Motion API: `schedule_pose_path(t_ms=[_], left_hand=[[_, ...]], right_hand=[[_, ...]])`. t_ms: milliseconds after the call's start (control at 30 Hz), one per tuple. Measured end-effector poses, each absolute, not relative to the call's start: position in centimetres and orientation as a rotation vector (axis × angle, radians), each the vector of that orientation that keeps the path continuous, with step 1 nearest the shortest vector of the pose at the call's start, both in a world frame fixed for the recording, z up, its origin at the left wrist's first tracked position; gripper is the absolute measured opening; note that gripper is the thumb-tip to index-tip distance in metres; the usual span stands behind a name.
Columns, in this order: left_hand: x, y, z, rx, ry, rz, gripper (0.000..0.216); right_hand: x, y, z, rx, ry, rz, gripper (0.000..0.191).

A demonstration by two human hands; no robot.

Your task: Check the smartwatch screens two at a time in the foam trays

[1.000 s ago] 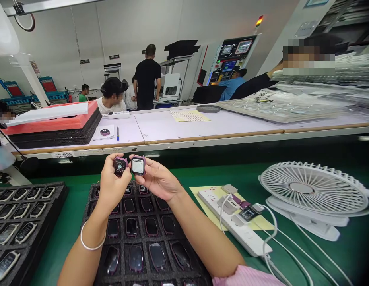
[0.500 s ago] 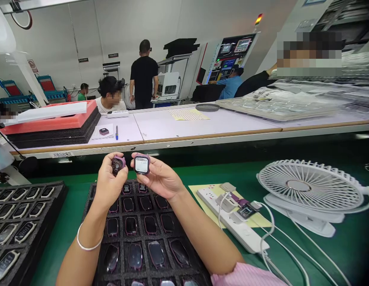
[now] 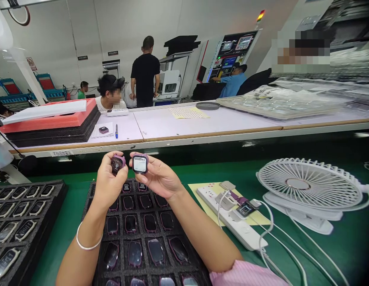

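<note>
holding a dark-faced purple watch [image 3: 117, 165] in the left grip [image 3: 111, 182], clamped between thumb and fingers and tilted a little. pinching a white-screened purple watch [image 3: 140, 164] in the right grip [image 3: 162, 174], clamped at the case edges, with the lit screen turned toward the camera. holding both just beside each other, without touching, above the far end of a black foam tray [image 3: 123, 260]. in that tray, rows of tray watches [image 3: 150, 223], purple-framed and mostly dark-screened, each in a separate slot. wearing a white bangle [image 3: 88, 248] on the left wrist and a pink sleeve [image 3: 244, 274] on the right arm. at left on the green table [image 3: 345, 254], a second foam tray [image 3: 55, 206] with pale-framed watches [image 3: 25, 230]. at right, a white power strip [image 3: 248, 234] on a yellow sheet [image 3: 260, 218], near a white fan [image 3: 298, 183]. facing a white-topped table [image 3: 160, 129] bearing another purple watch [image 3: 103, 130] on paper, just beside a blue pen [image 3: 116, 131]. farther off, a person in black [image 3: 145, 79], standing with back turned, and a person in blue [image 3: 234, 85] near a lit machine [image 3: 228, 59].
</note>
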State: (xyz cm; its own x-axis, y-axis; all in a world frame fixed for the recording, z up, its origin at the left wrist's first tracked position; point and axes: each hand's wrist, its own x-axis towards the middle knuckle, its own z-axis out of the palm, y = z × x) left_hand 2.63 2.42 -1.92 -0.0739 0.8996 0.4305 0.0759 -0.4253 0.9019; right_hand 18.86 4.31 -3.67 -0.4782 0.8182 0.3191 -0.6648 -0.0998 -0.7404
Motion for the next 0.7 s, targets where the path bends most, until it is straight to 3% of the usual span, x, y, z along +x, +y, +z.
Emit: schedule_pose_path(t_ms=[700], left_hand=[[2.96, 2.55, -2.04, 1.491, 1.021, 1.562, 0.038]], right_hand=[[18.72, 4.36, -3.93, -0.189, -1.104, 1.793, 0.047]])
